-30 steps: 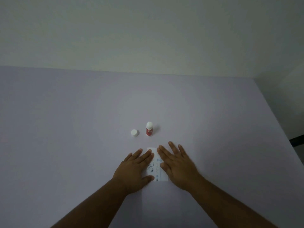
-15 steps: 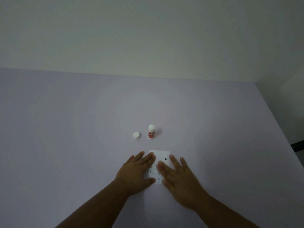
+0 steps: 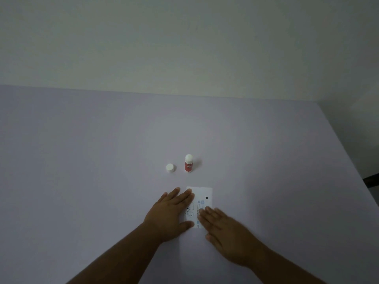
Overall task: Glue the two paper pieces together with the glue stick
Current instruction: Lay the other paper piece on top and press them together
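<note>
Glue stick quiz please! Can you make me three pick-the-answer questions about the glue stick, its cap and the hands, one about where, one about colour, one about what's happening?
1. Where is the loose cap?
A. On top of the glue stick
B. On the table, to the left of the glue stick
C. Under the right hand

2. What colour is the body of the glue stick?
A. Red
B. Green
C. Black

3. What are the hands doing?
A. Both lie flat and open on the paper
B. One lifts the glue stick
C. Both are closed fists in the air

Answers: 1 B, the cap sits by itself on the table beside the upright stick. 2 A, the label part is red under a white top. 3 A, the left hand and right hand press open-palmed on the paper.
</note>
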Tool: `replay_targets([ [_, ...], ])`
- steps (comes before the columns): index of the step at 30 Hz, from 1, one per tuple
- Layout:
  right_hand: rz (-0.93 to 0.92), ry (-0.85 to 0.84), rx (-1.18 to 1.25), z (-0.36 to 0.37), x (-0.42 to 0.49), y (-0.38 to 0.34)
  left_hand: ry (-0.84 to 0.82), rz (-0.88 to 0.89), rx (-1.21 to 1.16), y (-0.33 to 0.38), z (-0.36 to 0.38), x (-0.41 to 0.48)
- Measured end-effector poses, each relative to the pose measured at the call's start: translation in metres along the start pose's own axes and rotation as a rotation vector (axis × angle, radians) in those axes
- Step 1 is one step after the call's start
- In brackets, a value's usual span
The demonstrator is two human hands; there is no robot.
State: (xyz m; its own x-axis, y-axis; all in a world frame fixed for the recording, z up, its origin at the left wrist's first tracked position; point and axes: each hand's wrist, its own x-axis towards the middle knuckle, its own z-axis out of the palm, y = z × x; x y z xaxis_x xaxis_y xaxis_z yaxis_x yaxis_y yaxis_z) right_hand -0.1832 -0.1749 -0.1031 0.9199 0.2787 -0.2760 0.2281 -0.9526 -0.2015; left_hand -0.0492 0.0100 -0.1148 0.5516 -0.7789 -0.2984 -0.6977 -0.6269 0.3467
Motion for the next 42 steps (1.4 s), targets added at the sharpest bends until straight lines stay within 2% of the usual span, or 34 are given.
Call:
replay_targets([
  [3,0.039,0.031,-0.049,-0.02,0.019,0.015,-0.01,-0.004,-0.001,0.0,0.001,0.0],
  [7,0.1,0.094,0.044,-0.023,0.046,0.018,-0.009,-0.01,-0.004,-0.001,0.001,0.001],
  [10,-0.037,0.112,-0.03,-0.005,0.02,-0.001,0.004,0.001,-0.002,-0.002,0.002,0.0],
  [13,-0.096,0.021,-0.061,-0.005,0.009,0.003,0.004,0.0,-0.001,-0.002,0.002,0.0],
  [19,0.076,0.122,0.038,-0.024,0.048,0.025,-0.01,-0.006,-0.008,-0.001,0.001,0.001],
  [20,0.052,0.138,0.025,-0.017,0.04,0.019,-0.008,-0.003,-0.005,-0.001,0.001,0.0],
  [23,-0.101,0.027,-0.057,0.0,0.008,0.001,0.002,0.001,-0.001,-0.001,0.001,0.0],
  [25,-0.139,-0.007,-0.087,-0.004,0.005,0.007,0.002,0.002,0.0,-0.001,0.001,0.0],
  [28,-0.004,0.06,-0.04,-0.025,0.031,0.027,-0.021,-0.002,-0.003,-0.001,0.001,0.001],
  [31,0.08,0.038,0.035,-0.027,0.043,0.034,-0.033,-0.012,-0.006,-0.001,0.0,0.001],
  [36,-0.124,0.022,-0.025,0.0,-0.001,0.007,-0.034,-0.011,0.007,0.0,0.0,0.0],
  [37,-0.115,0.043,-0.013,-0.001,0.0,0.011,-0.036,-0.01,0.004,0.0,-0.001,0.001],
  [40,0.084,0.143,-0.035,-0.017,0.023,0.028,-0.057,-0.006,-0.001,0.001,-0.003,0.002],
  [42,0.14,0.106,0.013,-0.015,0.034,0.037,-0.07,-0.017,-0.008,0.002,-0.006,0.001],
])
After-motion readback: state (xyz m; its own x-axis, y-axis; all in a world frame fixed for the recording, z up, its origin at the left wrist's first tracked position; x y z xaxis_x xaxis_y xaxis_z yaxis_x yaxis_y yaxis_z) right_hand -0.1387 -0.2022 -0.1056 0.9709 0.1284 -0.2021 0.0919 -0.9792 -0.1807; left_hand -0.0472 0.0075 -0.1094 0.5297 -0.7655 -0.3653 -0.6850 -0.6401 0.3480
